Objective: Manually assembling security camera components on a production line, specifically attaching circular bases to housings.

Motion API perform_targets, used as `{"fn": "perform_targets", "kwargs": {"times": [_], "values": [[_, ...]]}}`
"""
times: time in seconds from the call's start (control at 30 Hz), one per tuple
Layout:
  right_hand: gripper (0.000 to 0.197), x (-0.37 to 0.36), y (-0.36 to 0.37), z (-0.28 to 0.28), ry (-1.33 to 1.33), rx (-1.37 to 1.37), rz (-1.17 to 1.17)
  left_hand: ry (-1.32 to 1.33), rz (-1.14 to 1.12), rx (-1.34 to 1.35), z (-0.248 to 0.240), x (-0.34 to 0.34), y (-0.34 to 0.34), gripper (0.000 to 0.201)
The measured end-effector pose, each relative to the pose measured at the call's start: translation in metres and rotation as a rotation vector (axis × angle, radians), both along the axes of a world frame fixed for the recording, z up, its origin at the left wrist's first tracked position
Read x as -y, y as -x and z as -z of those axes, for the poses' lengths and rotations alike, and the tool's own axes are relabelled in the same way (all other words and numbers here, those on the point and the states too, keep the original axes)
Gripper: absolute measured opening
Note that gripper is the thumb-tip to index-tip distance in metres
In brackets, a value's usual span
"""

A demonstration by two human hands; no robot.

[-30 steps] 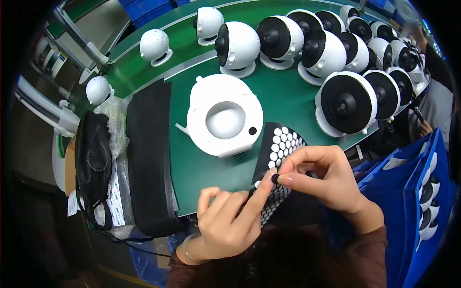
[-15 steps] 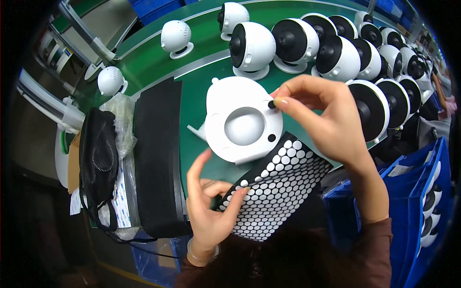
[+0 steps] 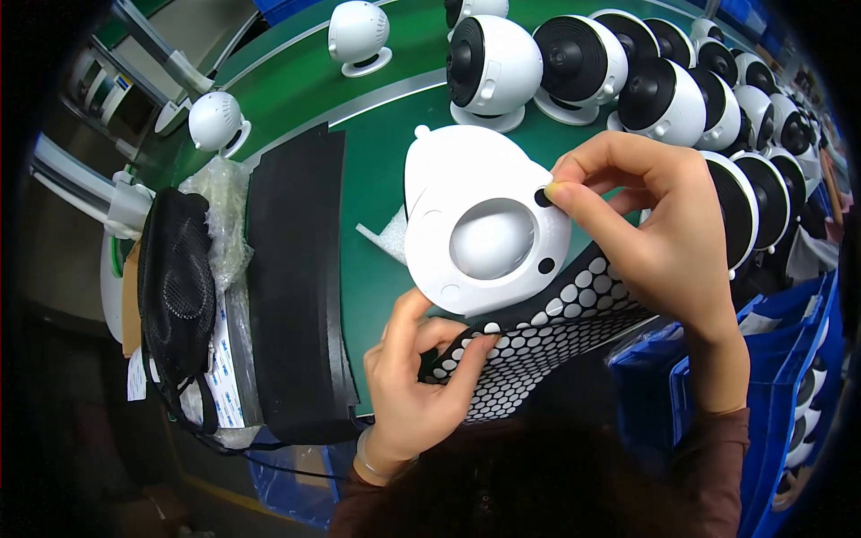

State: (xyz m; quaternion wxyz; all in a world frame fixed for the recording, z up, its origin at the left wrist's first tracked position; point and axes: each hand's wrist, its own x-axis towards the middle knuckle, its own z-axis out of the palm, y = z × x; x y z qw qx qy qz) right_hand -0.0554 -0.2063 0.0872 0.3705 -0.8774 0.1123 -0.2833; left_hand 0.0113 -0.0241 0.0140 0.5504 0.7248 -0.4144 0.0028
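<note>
A white ball-shaped device (image 3: 466, 166) lies on the green bench with the underside of its ring-shaped base (image 3: 430, 242) facing up. One black round pad (image 3: 546, 265) sits in the base near its lower right edge. My right hand (image 3: 659, 215) pinches thumb and forefinger at another black round pad (image 3: 543, 197), which lies against the base's upper right edge. Between the thumb and fingers of my left hand (image 3: 421, 377) is the edge of a black sheet covered with white dots (image 3: 547, 345). The sheet bends upward and partly passes under my right hand.
Several similar white devices with black round fronts (image 3: 583, 58) crowd the right and far side. Two more stand left, one on the green belt (image 3: 359, 36). A black foam sheet (image 3: 296, 287), bubble wrap (image 3: 224, 215) and a black mesh bag (image 3: 179, 287) lie left. Blue bins (image 3: 762, 359) stand right.
My right hand has brought the black pad down against the base. The view has shifted, and the dotted sheet has tilted and bent closer to the device. My left hand keeps its hold.
</note>
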Motion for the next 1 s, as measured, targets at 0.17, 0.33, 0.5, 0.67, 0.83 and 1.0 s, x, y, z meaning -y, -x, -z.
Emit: {"fn": "perform_targets", "kwargs": {"times": [0.17, 0.33, 0.5, 0.67, 0.83, 1.0], "values": [[0.011, 0.001, 0.0, 0.002, 0.012, 0.03, -0.005, 0.032, 0.0, -0.043, 0.001, 0.001, 0.001, 0.045], [0.01, -0.001, -0.001, 0.002, 0.113, 0.055, 0.012, 0.036, 0.002, -0.069, 0.0, 0.0, 0.0, 0.04], [0.035, 0.018, -0.006, -0.02, -0.376, -0.076, -0.168, 0.039, 0.012, -0.127, -0.001, -0.001, -0.004, 0.033], [0.022, 0.036, -0.069, -0.067, 0.153, 0.061, -0.035, -0.095, 0.018, -0.444, -0.004, -0.017, -0.003, 0.044], [0.076, 0.085, -0.235, -0.076, 0.494, -0.257, 0.16, -0.315, 0.116, -0.362, 0.006, -0.015, -0.01, 0.022], [0.099, 0.13, -0.349, -0.013, 0.088, -0.549, 0.361, -0.329, 0.146, -0.388, 0.007, -0.03, -0.011, 0.022]]}}
